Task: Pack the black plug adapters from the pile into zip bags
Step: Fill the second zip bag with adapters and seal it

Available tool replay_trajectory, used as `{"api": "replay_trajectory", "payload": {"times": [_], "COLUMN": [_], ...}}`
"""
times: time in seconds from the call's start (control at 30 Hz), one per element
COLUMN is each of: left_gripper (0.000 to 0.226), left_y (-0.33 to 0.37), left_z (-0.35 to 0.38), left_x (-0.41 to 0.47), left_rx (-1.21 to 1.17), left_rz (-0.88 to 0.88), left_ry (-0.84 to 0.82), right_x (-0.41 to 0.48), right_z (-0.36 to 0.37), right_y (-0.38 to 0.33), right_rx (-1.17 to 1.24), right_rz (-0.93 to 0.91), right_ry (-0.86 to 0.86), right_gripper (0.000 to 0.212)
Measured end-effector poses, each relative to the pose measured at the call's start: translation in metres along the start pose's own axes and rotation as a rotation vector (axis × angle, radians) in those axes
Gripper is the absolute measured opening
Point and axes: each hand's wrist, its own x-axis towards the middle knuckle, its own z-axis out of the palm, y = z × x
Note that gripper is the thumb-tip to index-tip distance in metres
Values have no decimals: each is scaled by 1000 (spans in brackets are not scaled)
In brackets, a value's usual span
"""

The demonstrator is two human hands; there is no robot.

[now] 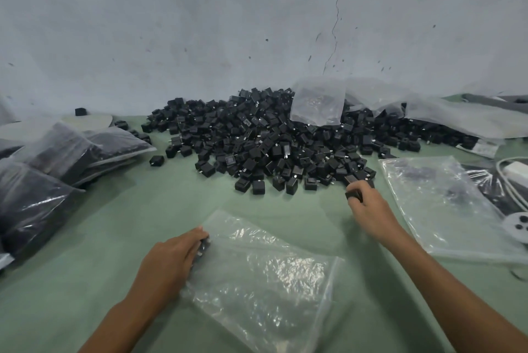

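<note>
A big pile of black plug adapters (274,138) lies against the wall on the green table. A clear zip bag (265,275) lies flat in front of me. My left hand (171,258) sits at the bag's left opening, its fingers curled round black adapters (203,245) at the mouth. At the pile's near right edge my right hand (368,209) grips black adapters (353,189), one showing above the fingers.
Filled bags of adapters (57,166) are stacked at the left. Another clear zip bag (445,204) lies at the right, with loose plastic bags (320,104) on the pile behind. A white cable and a round white part (518,227) sit at the far right edge.
</note>
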Motion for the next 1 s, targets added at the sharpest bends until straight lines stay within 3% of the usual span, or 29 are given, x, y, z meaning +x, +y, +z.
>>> {"api": "replay_trajectory", "payload": {"times": [0.13,0.23,0.3,0.4,0.53,0.67,0.8,1.0], "left_gripper": [29,31,29,28,42,41,43,37], "left_y": [-1,-3,-3,-1,5,3,0,4], "left_z": [3,5,6,6,3,1,0,-2], "left_x": [1,2,4,4,1,1,2,1], "left_rx": [1,4,-4,-14,-35,6,56,33], "left_rz": [29,34,30,59,48,63,67,63], "left_ry": [17,23,18,23,19,9,-36,-2], "right_x": [-82,-139,-162,-172,-160,-146,-131,-102], "right_z": [-30,-48,-43,-11,34,56,72,106], "right_y": [-4,-6,-15,-30,-44,-59,-75,-113], "right_rx": [401,521,475,622,1202,1452,1487,1265], "right_rz": [73,140,168,227,508,594,523,507], "right_ry": [-103,-576,-861,-819,-649,-709,-847,-720], "right_gripper": [23,12,25,26,38,38,42,33]}}
